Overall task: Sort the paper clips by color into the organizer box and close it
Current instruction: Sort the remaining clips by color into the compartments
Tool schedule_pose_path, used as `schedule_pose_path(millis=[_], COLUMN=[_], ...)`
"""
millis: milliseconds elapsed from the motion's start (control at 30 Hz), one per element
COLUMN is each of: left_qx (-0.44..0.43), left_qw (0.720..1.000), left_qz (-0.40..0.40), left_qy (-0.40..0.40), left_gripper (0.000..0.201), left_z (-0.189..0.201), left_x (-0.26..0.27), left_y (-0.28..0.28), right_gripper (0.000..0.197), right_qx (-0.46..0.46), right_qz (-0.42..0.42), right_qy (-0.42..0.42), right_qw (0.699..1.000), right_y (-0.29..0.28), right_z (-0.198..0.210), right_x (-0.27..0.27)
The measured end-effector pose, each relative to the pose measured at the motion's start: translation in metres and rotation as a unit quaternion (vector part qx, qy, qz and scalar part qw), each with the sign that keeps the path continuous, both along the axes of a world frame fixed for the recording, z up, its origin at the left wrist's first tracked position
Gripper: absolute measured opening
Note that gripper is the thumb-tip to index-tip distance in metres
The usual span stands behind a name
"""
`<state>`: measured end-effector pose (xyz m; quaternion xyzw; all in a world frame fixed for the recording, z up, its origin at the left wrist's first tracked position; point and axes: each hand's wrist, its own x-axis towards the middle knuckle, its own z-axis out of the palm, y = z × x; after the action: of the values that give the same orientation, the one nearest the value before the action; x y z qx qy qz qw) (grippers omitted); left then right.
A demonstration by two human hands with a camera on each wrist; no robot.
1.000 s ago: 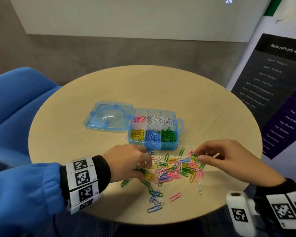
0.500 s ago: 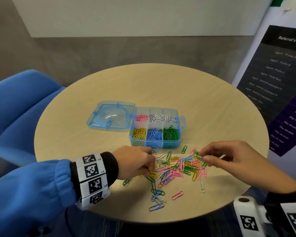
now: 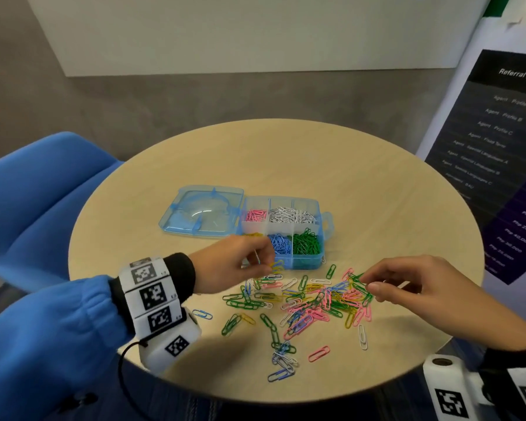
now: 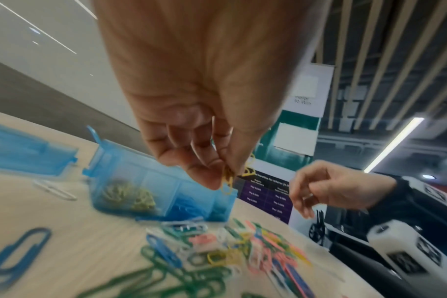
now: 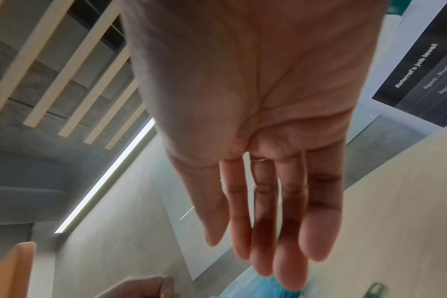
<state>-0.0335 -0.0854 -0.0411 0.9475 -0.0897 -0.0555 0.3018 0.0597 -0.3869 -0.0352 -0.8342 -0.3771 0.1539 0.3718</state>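
Setting: round light-wood desk (image 3: 286, 153), grey floor beyond, blue chair (image 3: 43, 189) at left, dark printed banner (image 3: 498, 141) at right.

Near: loose paper clips (image 3: 304, 299) of mixed green, pink, yellow, blue and white lay scattered across the near half of the desk, a few strays nearest the edge.

Left hand (image 3: 234, 262): raised above the left part of the scatter, just near of the box's front left corner; thumb and fingertips pinched a small bunch of yellow clips (image 4: 227, 181), other fingers curled.

Right hand (image 3: 419, 284): low over the right end of the scatter, thumb and forefinger closed together at a green clip (image 3: 359, 279); remaining fingers were extended in the wrist view. Whether the clip was actually gripped could not be told.

Beyond: blue organizer box (image 3: 304, 259) stood open, touching the far edge of the scatter. Compartments held pink, white, yellow, blue and green clips, each colour apart. Its lid (image 3: 204, 211) lay flat to the left.
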Motion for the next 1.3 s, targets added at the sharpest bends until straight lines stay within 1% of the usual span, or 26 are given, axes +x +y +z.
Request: schedule_pose_path(millis=[133,233,333,467,533,600,667,767,833,900,933,967,1000,1067,1100,1167,1233,1300], left_qx=[-0.045,-0.040,-0.038,-0.108,-0.123,-0.113,-0.084,-0.030,0.035,0.083,0.093,0.108,0.136,0.213,0.245,0.273,0.271,0.264], left_qw=[0.992,0.982,0.978,0.973,0.970,0.970,0.973,0.978,0.979,0.979,0.982,0.986,0.987,0.977,0.969,0.960,0.960,0.962], left_qz=[0.098,0.161,0.187,0.201,0.208,0.215,0.216,0.207,0.194,0.161,0.128,0.088,0.045,-0.012,-0.027,-0.042,-0.040,-0.039], left_qy=[-0.068,-0.088,-0.084,-0.042,-0.026,-0.019,-0.014,-0.020,-0.052,-0.091,-0.101,-0.093,-0.068,0.006,0.030,0.049,0.056,0.062], left_gripper=[0.013,0.009,0.008,0.008,0.009,0.009,0.007,0.014,0.018,0.020,0.017,0.013,0.011,0.019,0.022,0.021,0.015,0.011], left_z=[0.005,0.004,0.003,0.002,0.000,-0.001,-0.001,0.001,0.005,0.011,0.013,0.015,0.016,0.012,0.008,-0.001,-0.008,-0.011], left_x=[0.015,0.028,0.037,0.043,0.046,0.048,0.049,0.047,0.041,0.028,0.020,0.009,-0.002,-0.021,-0.029,-0.040,-0.045,-0.045], left_y=[0.019,0.033,0.036,0.038,0.040,0.043,0.044,0.040,0.034,0.024,0.019,0.013,0.008,-0.001,-0.003,-0.006,-0.006,-0.005], right_gripper=[0.010,0.010,0.009,0.009,0.009,0.009,0.009,0.009,0.009,0.010,0.010,0.010,0.009,0.007,0.007,0.010,0.012,0.013], right_qx=[-0.010,-0.018,-0.029,-0.035,-0.036,-0.037,-0.038,-0.038,-0.037,-0.035,-0.036,-0.038,-0.041,-0.054,-0.065,-0.085,-0.106,-0.138], right_qz=[0.004,0.007,0.007,0.011,0.010,0.009,0.009,0.009,0.008,0.009,0.010,0.011,0.012,0.009,0.009,0.009,0.016,0.034], right_qy=[0.003,0.004,0.006,0.007,0.009,0.009,0.010,0.010,0.012,0.012,0.010,0.008,0.007,-0.003,-0.013,-0.023,-0.035,-0.068], right_qw=[1.000,1.000,1.000,0.999,0.999,0.999,0.999,0.999,0.999,0.999,0.999,0.999,0.999,0.998,0.998,0.996,0.994,0.988], right_y=[0.002,0.005,0.005,0.004,0.004,0.004,0.004,0.003,0.003,0.003,0.003,0.003,0.003,0.003,0.004,0.005,0.009,0.015], right_z=[0.000,-0.001,-0.002,-0.001,-0.001,-0.001,-0.001,-0.001,-0.001,0.000,0.000,0.000,-0.001,-0.004,-0.006,-0.012,-0.015,-0.016], right_x=[-0.002,-0.004,-0.005,-0.005,-0.005,-0.005,-0.005,-0.004,-0.004,-0.005,-0.005,-0.005,-0.005,-0.003,-0.002,-0.001,0.000,0.003])
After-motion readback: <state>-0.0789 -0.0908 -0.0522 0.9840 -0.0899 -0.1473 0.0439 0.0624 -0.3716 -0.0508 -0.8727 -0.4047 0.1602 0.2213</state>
